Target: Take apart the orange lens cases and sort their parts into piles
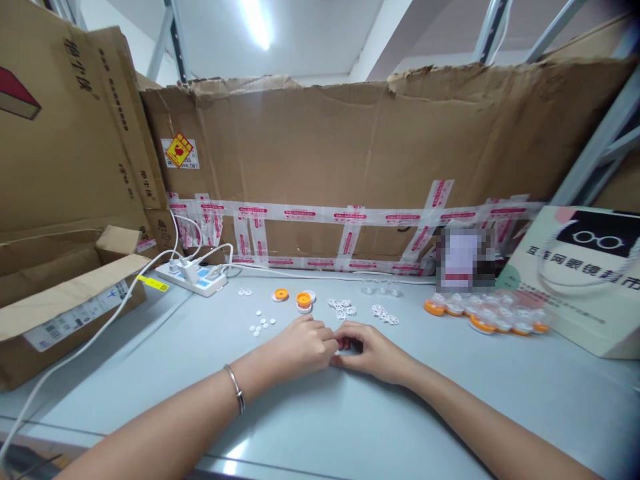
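Observation:
My left hand (311, 343) and my right hand (369, 352) meet over the middle of the table, fingers curled and fingertips together. Whatever they pinch is hidden behind the fingers. Just beyond them stand orange and white round pieces (304, 301), with another orange disc (281, 294) to their left. Several small white caps (263, 323) lie scattered left of my left hand. Past my right hand are two groups of white, dark-spotted pieces, one nearer the middle (342, 308) and one farther right (385, 315). Clear round covers (381, 289) sit behind these.
At the right, several clear-topped orange pieces (493, 315) cluster before a paper bag (575, 280). A white power strip (193, 276) with plugged-in cables lies at the left, near an open cardboard box (65, 300). Behind everything stands a large taped cardboard sheet (320, 147).

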A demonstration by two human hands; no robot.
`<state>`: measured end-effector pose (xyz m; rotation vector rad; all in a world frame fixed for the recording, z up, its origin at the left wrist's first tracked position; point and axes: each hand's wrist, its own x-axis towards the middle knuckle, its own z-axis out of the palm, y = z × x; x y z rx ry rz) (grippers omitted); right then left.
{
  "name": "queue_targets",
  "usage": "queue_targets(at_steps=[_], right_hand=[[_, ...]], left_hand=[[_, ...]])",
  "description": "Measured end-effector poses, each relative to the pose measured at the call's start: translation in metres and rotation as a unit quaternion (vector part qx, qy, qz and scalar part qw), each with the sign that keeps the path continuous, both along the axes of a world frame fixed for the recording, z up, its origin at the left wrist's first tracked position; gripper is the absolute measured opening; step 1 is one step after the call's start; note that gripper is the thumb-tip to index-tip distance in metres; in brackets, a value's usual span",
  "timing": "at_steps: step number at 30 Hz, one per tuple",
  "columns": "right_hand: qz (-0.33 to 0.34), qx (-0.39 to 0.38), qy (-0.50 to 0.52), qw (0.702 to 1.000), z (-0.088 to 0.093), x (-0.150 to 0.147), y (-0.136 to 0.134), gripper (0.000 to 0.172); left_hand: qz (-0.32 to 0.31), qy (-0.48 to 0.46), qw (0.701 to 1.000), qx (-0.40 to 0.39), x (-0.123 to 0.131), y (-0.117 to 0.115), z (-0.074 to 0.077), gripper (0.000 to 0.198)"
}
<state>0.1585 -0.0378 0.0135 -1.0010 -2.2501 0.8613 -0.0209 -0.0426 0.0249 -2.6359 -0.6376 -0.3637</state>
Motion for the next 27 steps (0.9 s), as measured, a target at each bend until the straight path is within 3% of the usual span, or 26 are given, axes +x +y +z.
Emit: queue_targets(at_steps=[7, 11, 14, 19, 23, 27], right_hand=[[-0.003, -0.008, -0.007, 1.0, 0.0, 0.0, 0.0, 0.017], [-0.006, -0.011, -0.007, 1.0, -0.001, 0.001, 0.001, 0.02], [-0.014, -0.018, -0.009, 1.0, 0.0, 0.001, 0.0, 0.021], [-0.018, -0.026, -0.009, 0.999, 0.001, 0.002, -0.001, 0.02], [-0.015, -0.024, -0.009, 1.0, 0.001, 0.002, -0.002, 0.02], [-0.014, -0.024, -0.009, 1.0, 0.002, 0.002, -0.002, 0.02]], left_hand=[[0.061, -0.072, 0.987, -0.13, 0.003, 0.001, -0.003, 0.009], [0.104, -0.085, 0.969, -0.209, 0.0, 0.004, 0.008, 0.008], [0.194, -0.072, 0.942, -0.264, -0.022, 0.01, 0.03, 0.01], [0.404, -0.016, 0.87, -0.281, -0.092, 0.027, 0.063, 0.017], [0.46, 0.003, 0.829, -0.316, -0.123, 0.036, 0.067, 0.018], [0.484, 0.015, 0.805, -0.344, -0.123, 0.039, 0.062, 0.016]])
